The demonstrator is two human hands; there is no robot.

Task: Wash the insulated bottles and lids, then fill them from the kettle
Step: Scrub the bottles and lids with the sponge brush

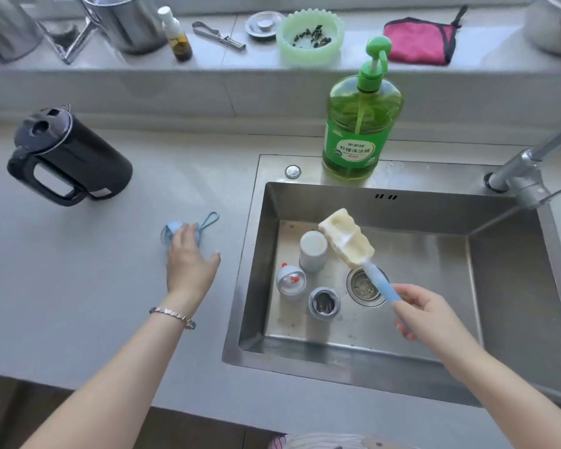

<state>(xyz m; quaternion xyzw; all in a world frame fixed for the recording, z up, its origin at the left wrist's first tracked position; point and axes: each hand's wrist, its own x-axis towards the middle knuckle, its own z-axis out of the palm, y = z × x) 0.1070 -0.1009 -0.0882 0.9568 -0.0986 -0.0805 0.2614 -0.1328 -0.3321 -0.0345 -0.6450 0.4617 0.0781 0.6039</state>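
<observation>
Head view: on counter [78, 286] left of sink [499, 286], blue lid [172, 230] under left hand [191, 264], fingers relaxed, resting on it. Over sink, sponge brush [345, 238] gripped by right hand [425, 315], fingers curled round blue handle. On sink floor, pale bottle [313, 251], steel-mouthed bottle [324, 303], grey lid [290, 283]. Kettle [68, 157] near counter's far-left edge.

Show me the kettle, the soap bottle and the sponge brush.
kettle [91, 157], head view, on its black body.
soap bottle [363, 121], head view, on its green body.
sponge brush [344, 241], head view, on its sponge head.
</observation>
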